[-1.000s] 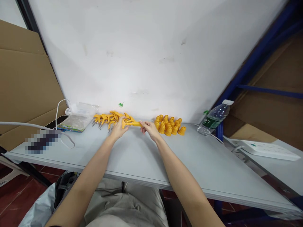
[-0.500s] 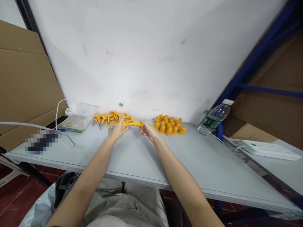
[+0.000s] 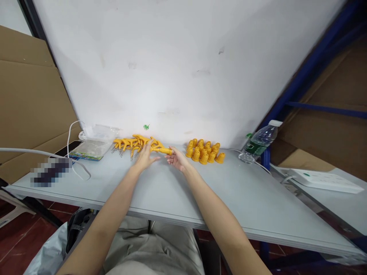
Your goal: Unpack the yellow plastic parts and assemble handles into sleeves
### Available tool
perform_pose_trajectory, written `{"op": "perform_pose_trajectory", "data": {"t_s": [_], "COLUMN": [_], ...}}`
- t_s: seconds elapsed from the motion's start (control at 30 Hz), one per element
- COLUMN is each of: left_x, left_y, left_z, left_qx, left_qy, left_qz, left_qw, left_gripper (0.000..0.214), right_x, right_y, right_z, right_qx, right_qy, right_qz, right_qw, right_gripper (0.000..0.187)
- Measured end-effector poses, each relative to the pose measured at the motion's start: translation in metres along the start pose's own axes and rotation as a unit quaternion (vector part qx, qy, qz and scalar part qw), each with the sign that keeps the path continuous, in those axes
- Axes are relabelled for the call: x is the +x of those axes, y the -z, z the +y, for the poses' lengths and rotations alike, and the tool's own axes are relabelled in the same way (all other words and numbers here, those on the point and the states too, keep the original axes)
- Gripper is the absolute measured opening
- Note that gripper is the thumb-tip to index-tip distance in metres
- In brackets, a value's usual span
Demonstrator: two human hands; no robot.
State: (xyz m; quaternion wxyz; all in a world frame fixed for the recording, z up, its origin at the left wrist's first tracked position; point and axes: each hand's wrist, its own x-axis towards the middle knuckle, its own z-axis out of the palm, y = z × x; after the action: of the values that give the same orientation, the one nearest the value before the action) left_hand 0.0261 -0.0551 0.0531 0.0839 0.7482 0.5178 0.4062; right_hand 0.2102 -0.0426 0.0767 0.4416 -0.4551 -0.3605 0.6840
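Where white wall (image 3: 177,76) backs grey table (image 3: 169,191), the left hand (image 3: 145,157) is splayed, the right hand (image 3: 178,159) holding a yellow piece (image 3: 165,151).

At the counter's (image 3: 243,198) far right is a green-labelled bottle (image 3: 259,144) with a white cap; farther right, a white power strip (image 3: 323,181). Left: clear plastic packets (image 3: 91,149), a white cable (image 3: 28,150), brown cardboard (image 3: 25,95).

yellow handle (image 3: 165,151) | slim neck, thicker ribbed right end | left end partly hidden | pose: lengthwise, nearly crosswise | left of the yellow cups (image 3: 203,157), apart
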Motion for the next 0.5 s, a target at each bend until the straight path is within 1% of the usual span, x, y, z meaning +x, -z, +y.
{"op": "perform_pose_trajectory", "data": {"t_s": [0.07,0.1,0.17,0.2,0.23,0.27,0.3,0.33,0.37,0.43,0.5], "left_x": [-0.002,-0.002,-0.003,-0.004,-0.004,-0.004,-0.004,-0.004,-0.003,-0.003,-0.003], "left_y": [-0.004,-0.005,-0.008,-0.009,-0.009,-0.01,-0.01,-0.011,-0.011,-0.013,-0.014], "left_z": [-0.002,-0.002,-0.003,-0.004,-0.005,-0.005,-0.005,-0.006,-0.006,-0.006,-0.007], "left_qx": [0.022,0.034,0.052,0.056,0.057,0.056,0.052,0.048,0.043,0.039,0.039], "left_qy": [0.001,0.002,-0.006,-0.016,-0.025,-0.032,-0.039,-0.044,-0.047,-0.052,-0.055], "left_qz": [-0.011,-0.013,-0.012,-0.011,-0.011,-0.013,-0.017,-0.021,-0.025,-0.031,-0.036], "left_qw": [1.0,0.999,0.999,0.998,0.998,0.998,0.998,0.998,0.998,0.997,0.997], "left_gripper": [0.094,0.094,0.088,0.084,0.081,0.078,0.077,0.075,0.074,0.073,0.072], "right_x": [0.003,0.005,0.01,0.013,0.016,0.019,0.022,0.025,0.027,0.032,0.037], "right_y": [0.001,0.003,0.007,0.011,0.015,0.021,0.027,0.033,0.039,0.048,0.053], "right_z": [0.001,0.002,0.005,0.008,0.01,0.013,0.015,0.017,0.019,0.022,0.024], "right_qx": [0.027,0.04,0.042,0.022,-0.018,-0.078,-0.154,-0.24,-0.323,-0.458,-0.548], "right_qy": [-0.008,0.004,0.061,0.106,0.159,0.214,0.267,0.309,0.334,0.337,0.309], "right_qz": [-0.003,0.008,0.061,0.101,0.145,0.188,0.224,0.246,0.257,0.261,0.263], "right_qw": [1.0,0.999,0.995,0.989,0.976,0.955,0.925,0.887,0.847,0.78,0.732], "right_gripper": [0.022,0.018,0.013,0.015,0.019,0.024,0.027,0.029,0.028,0.026,0.027]}}
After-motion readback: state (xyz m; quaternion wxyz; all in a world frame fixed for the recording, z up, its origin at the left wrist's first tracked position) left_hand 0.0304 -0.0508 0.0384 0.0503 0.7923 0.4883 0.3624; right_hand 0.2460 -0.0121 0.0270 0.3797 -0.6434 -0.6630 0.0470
